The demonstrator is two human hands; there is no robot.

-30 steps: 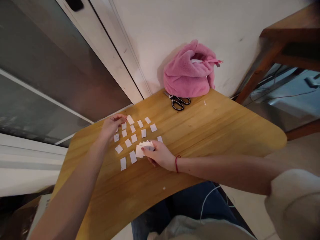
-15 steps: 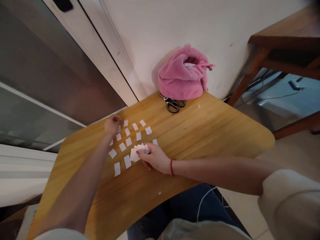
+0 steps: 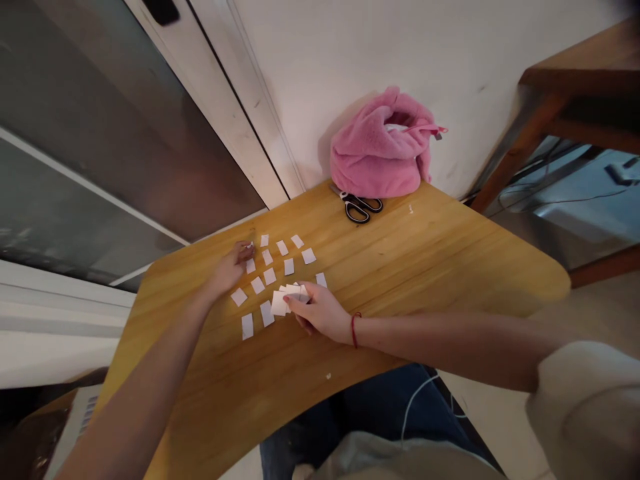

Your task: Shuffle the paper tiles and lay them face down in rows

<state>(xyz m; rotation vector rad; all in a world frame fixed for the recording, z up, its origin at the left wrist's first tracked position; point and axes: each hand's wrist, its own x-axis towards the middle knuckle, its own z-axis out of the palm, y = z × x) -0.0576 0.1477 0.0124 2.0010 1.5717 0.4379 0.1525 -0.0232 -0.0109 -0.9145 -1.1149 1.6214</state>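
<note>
Small white paper pieces lie in loose rows on the wooden table. At the far left of the rows is my left hand, its fingers pinched together at a paper piece that is mostly hidden, with only a bit of white showing at the fingertips. My right hand grips a fanned stack of white paper pieces, thumb on top, over the near rows. This stack partly covers pieces lying beneath it. A red string bracelet circles my right wrist.
Black-handled scissors lie at the table's back edge, against a pink plush bag by the wall. To the left stands a framed glass door. A darker wooden table is at the right.
My left hand has come down from the far-left edge of the rows to a paper piece. My right hand still holds its stack. The whole view has shifted slightly.
</note>
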